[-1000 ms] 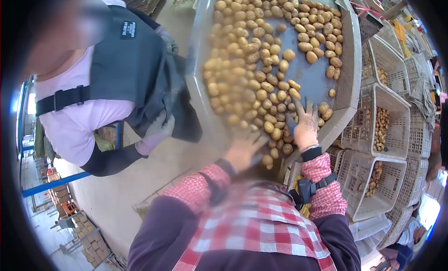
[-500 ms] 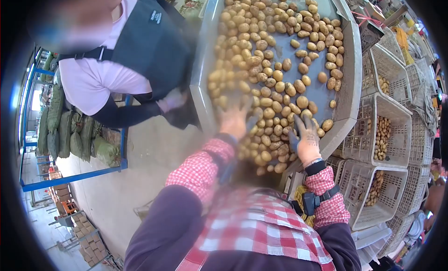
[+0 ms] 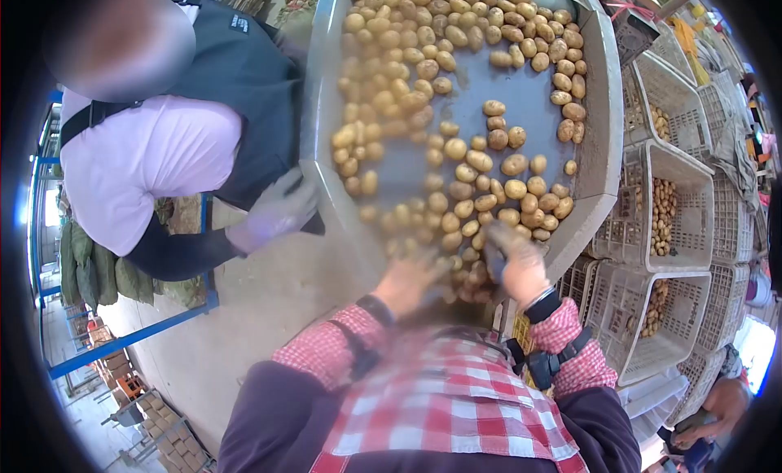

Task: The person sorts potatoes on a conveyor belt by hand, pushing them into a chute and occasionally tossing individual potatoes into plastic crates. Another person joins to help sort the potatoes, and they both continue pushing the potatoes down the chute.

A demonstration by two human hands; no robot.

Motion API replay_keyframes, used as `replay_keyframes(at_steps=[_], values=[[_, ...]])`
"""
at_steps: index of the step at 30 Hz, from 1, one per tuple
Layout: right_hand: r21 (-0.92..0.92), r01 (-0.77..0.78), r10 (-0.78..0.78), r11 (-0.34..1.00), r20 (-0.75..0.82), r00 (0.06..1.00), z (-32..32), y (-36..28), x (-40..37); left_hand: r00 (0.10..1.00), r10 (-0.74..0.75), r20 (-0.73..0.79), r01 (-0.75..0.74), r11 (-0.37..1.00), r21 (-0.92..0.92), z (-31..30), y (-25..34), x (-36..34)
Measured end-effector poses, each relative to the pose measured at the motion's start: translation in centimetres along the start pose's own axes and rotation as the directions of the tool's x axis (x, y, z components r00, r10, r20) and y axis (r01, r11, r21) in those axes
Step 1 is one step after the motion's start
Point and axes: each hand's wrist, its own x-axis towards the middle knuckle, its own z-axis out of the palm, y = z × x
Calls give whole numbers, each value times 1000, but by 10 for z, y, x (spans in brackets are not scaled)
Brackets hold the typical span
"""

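Observation:
Many potatoes [image 3: 481, 162] lie on the grey-blue bed of a metal chute [image 3: 599, 147]. At the narrow near end, my left hand [image 3: 411, 282] rests on the left side of the pile, its fingers blurred. My right hand [image 3: 517, 257], in a glove with dark fingertips, touches the potatoes on the right side, fingers spread. Neither hand is seen gripping a potato. Between the hands, potatoes are bunched at the chute's mouth. A haze blurs the left part of the view.
At the left, another person in a dark apron [image 3: 236, 90] stands beside the chute, a gloved hand [image 3: 281, 208] near its wall. White plastic crates [image 3: 680, 204] holding potatoes stand at the right. Behind that person is a blue rack [image 3: 134, 335] with green sacks [image 3: 102, 273].
Both my hands have moved down toward my body, and potatoes have shifted with them, baring more of the chute bed. The other person's gloved hand has come into clearer view.

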Motion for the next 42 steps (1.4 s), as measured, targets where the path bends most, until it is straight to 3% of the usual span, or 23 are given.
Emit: replay_keyframes(at_steps=[3,7,9,11,13,16,19,20,21,23,25,29,30,31,33,34,35,36,37,38,39,40,42], values=[[-85,-26,-13,996,-433,901,-33,17,58,990,25,-139,-33,998,-55,10,-7,10],[-387,-207,70,898,-340,938,-20,10,115,975,222,31,-219,973,-67,-2,-3,13],[-300,-236,129,924,-339,932,-6,5,127,945,306,115,-295,950,-100,-7,-7,19],[-202,-147,77,968,-316,946,14,7,124,935,337,115,-319,936,-150,8,-9,15],[257,70,5,964,-279,960,29,9,115,945,326,7,-324,940,-104,16,-9,12],[874,-173,341,454,9,940,15,-18,119,951,278,-135,-290,954,-73,22,-9,16],[879,-241,419,411,52,906,-29,-43,152,953,270,-139,-277,960,-38,22,-8,10],[725,-94,301,682,-160,940,-25,-38,171,951,282,-125,-286,958,-12,20,-9,10],[781,-3,250,625,-196,948,-4,-26,196,959,266,-95,-268,963,-9,18,-8,9],[304,151,-15,941,-406,914,-10,-53,205,969,245,-39,-245,969,5,16,-4,9],[-389,60,-155,919,-219,963,2,-83,178,979,188,85,-192,981,39,11,1,10],[-443,185,-157,877,101,983,31,-81,118,970,151,192,-192,957,218,-25,21,21],[50,135,-140,990,107,984,54,-57,112,976,121,181,-165,953,253,-15,19,26],[533,45,-125,845,114,986,97,-17,111,981,91,173,-137,950,281,2,13,31],[995,-90,-73,39,93,993,83,-4,64,990,123,69,-131,985,112,10,11,23],[788,152,-110,597,-107,988,50,-17,35,987,157,-31,-160,984,-85,7,7,15],[251,224,-143,942,-303,942,16,-32,6,972,206,-114,-213,975,-57,19,-3,10],[698,165,12,697,-242,970,14,-30,-13,947,252,-198,-261,965,-21,34,-10,10],[958,127,167,256,-173,971,11,-29,-31,970,208,-126,-215,975,-51,14,3,8],[953,63,149,-298,-19,989,-9,-28,-41,971,211,-108,-217,975,-48,9,7,5],[656,-14,49,-754,77,996,-30,-28,-51,970,221,-101,-226,973,-37,5,6,8],[606,38,67,-795,25,997,-39,-36,-64,969,217,-113,-215,976,31,23,-5,8],[938,284,234,-200,-236,943,-20,-28,-88,967,221,-125,-209,972,106,40,-20,3]])
